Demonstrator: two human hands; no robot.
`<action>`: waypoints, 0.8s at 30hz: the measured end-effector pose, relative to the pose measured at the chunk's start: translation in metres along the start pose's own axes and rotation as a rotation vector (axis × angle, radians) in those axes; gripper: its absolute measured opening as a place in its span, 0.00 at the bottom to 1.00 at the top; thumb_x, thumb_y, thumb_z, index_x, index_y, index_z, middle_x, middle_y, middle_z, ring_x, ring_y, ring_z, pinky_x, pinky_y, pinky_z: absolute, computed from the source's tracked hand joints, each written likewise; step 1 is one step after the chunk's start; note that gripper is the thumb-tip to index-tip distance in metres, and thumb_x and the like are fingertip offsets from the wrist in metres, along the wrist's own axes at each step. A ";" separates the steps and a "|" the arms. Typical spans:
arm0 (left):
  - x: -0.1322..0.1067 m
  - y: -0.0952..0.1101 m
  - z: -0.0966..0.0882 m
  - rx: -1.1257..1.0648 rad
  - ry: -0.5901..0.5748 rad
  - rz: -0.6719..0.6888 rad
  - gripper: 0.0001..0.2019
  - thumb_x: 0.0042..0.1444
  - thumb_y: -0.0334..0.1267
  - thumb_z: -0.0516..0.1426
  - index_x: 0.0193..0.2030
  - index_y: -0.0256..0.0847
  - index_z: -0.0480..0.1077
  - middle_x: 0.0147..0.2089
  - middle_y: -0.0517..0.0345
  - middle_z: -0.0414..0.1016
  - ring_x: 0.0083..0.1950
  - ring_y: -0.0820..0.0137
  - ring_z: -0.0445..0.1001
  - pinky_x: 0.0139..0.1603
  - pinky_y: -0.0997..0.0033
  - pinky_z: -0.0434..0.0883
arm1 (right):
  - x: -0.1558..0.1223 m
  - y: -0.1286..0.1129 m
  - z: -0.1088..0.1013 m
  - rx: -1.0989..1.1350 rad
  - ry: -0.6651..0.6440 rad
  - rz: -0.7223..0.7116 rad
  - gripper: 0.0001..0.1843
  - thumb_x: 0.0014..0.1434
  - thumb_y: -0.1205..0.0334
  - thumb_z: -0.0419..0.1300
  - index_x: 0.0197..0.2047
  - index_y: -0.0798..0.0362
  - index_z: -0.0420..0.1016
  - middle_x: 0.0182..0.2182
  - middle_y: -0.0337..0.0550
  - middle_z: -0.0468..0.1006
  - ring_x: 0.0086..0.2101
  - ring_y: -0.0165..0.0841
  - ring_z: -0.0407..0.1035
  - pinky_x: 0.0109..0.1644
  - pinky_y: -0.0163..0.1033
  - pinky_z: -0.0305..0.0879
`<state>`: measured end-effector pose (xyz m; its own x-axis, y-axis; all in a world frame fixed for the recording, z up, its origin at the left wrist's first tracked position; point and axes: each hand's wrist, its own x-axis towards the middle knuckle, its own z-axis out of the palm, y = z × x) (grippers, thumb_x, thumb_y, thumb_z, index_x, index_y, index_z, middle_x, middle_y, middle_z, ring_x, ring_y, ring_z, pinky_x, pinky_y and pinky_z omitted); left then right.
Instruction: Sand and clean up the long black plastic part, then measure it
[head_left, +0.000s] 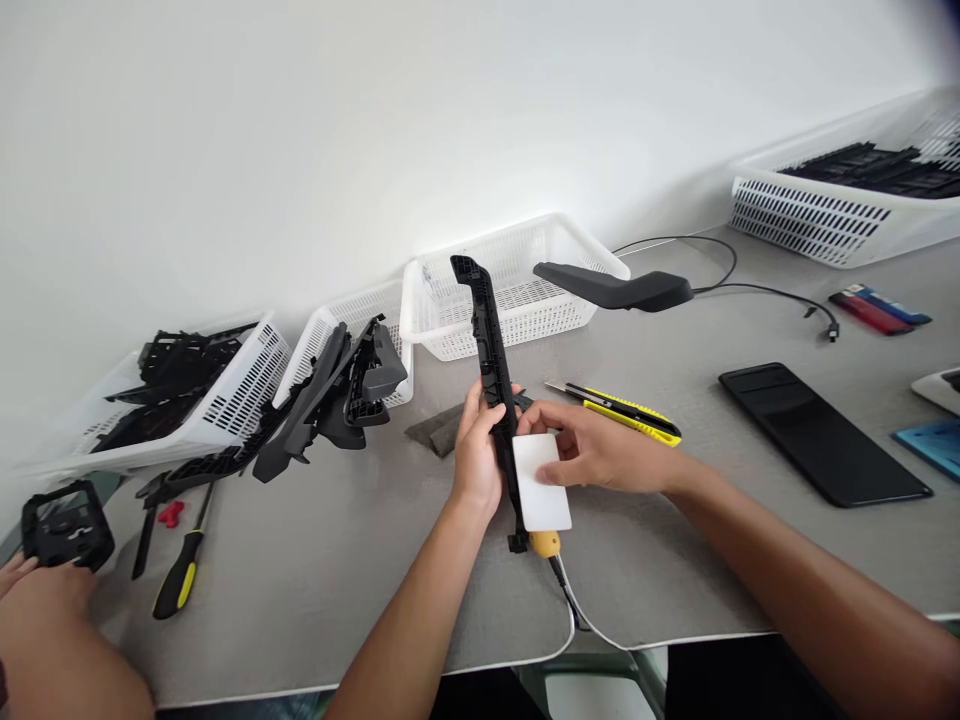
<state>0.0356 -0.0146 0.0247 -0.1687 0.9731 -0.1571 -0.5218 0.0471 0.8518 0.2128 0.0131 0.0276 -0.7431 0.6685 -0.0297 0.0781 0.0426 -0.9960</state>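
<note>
A long, narrow black plastic strip (491, 350) is being gripped at its middle by the left hand (478, 455), the fingers being wrapped around it and the thumb being laid across its front. Its far end is being pointed towards twelve o'clock, slightly to the left. By the right hand (600, 450), a flat white rectangular piece with rounded corners (541, 505) is being pinched, the thumb being laid on its face; the other fingers are being partly hidden. The white piece is being held alongside the strip's lower half; whether the two are touching cannot be told. A rounded yellow part (545, 544) is being exposed at its six o'clock edge, where a thin white cable (573, 640) is being trailed.

From the hands, a yellow-and-black utility knife (634, 412) is being carried by the grey tabletop (645, 560) between two and three o'clock, and a black rectangular phone (821, 430) at three. A white perforated plastic basket (517, 328) is being seen at twelve, a tapered dark grey plastic part (637, 290) at one. Between eight and nine, a black plastic frame (82, 530) is being touched by another person's hand (56, 590).
</note>
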 end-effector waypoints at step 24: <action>0.000 0.000 0.000 -0.006 0.019 -0.013 0.22 0.53 0.37 0.68 0.57 0.46 0.79 0.52 0.55 0.84 0.40 0.68 0.76 0.46 0.66 0.74 | 0.000 0.002 0.006 0.097 -0.053 0.094 0.16 0.62 0.56 0.72 0.46 0.49 0.72 0.26 0.30 0.71 0.22 0.26 0.64 0.22 0.31 0.64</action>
<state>0.0359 -0.0142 0.0246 -0.1772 0.9680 -0.1777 -0.5291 0.0585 0.8465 0.2088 0.0091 0.0256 -0.7699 0.6259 -0.1248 0.0862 -0.0917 -0.9920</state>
